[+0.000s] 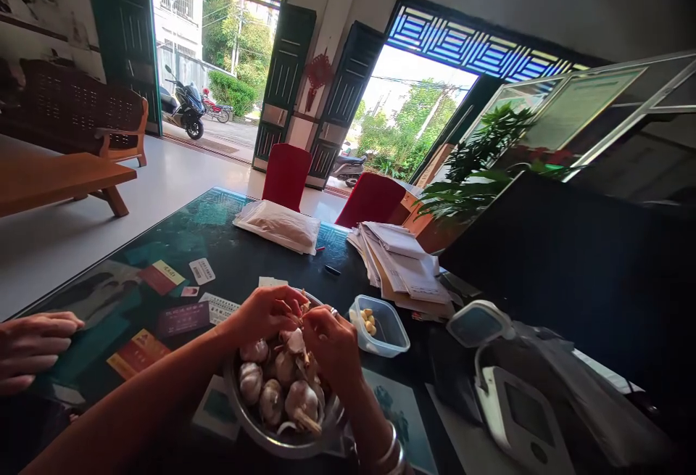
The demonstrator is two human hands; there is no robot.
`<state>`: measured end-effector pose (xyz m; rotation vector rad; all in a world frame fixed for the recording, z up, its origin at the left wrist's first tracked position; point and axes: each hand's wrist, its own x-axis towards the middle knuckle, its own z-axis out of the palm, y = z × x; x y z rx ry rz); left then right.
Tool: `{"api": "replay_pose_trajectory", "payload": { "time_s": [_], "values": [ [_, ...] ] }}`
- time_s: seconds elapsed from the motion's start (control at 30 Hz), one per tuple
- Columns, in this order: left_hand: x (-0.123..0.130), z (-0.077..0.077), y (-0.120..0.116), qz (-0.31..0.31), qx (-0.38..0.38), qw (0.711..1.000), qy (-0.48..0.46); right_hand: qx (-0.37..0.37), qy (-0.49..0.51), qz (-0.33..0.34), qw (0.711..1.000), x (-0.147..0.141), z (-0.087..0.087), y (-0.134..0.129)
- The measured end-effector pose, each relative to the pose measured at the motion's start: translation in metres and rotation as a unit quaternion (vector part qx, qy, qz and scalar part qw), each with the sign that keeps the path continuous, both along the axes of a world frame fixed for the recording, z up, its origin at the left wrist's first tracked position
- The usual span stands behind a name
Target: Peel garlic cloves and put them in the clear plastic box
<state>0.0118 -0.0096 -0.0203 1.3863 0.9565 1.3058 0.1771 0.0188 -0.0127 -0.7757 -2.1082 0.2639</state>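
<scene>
Above a metal bowl (233, 395) piled with garlic bulbs (272, 401), my two hands meet fingertip to fingertip. My left hand (269, 315) is closed in a pinch, and my right hand (333, 344) is curled with its thumb and fingers pressed together. Between them is a piece of garlic, mostly covered by the fingers. Papery skins and stalks show among the bulbs. Right of the bowl stands a clear plastic container (388, 330) with several peeled garlic cloves (368, 321) at its left end. A bracelet circles my right wrist.
Another person's hand (38, 348) rests at the table's left. Cards (182, 317) lie under or on the dark glass tabletop (206, 207). Behind are a wrapped white package (277, 225) and a paper stack (399, 261); a white device (525, 417) and a dark screen (544, 265) stand right.
</scene>
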Motion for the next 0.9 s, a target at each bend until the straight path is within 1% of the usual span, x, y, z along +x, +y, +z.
{"api": "replay_pose_trajectory", "payload": {
  "time_s": [0.23, 0.37, 0.47, 0.57, 0.67, 0.8, 0.9],
  "values": [
    [-0.0006, -0.0032, -0.0003, -0.036, 0.008, 0.999, 0.015, -0.034, -0.002, -0.018, 0.999, 0.0021, 0.0019, -0.0006],
    [-0.0018, -0.0043, -0.0014, -0.042, 0.018, 0.998, 0.037, -0.048, -0.006, -0.030, 0.998, 0.0035, 0.0041, -0.0001],
    [-0.0020, -0.0030, -0.0023, -0.044, 0.016, 0.998, 0.043, -0.055, -0.007, -0.053, 0.997, 0.0046, 0.0064, 0.0012],
    [-0.0020, -0.0008, -0.0015, -0.012, 0.034, 0.998, 0.053, -0.054, -0.022, -0.060, 0.996, 0.0047, 0.0069, 0.0021],
    [-0.0026, -0.0004, 0.0010, 0.033, 0.065, 0.995, 0.072, -0.071, -0.034, -0.040, 0.996, 0.0044, 0.0058, 0.0017],
    [-0.0026, -0.0006, 0.0021, 0.079, 0.092, 0.987, 0.107, -0.115, -0.013, -0.012, 0.993, 0.0038, 0.0054, 0.0002],
    [-0.0012, 0.0012, 0.0002, 0.090, 0.086, 0.983, 0.137, -0.128, 0.006, 0.004, 0.992, 0.0028, 0.0062, -0.0014]
  ]
}}
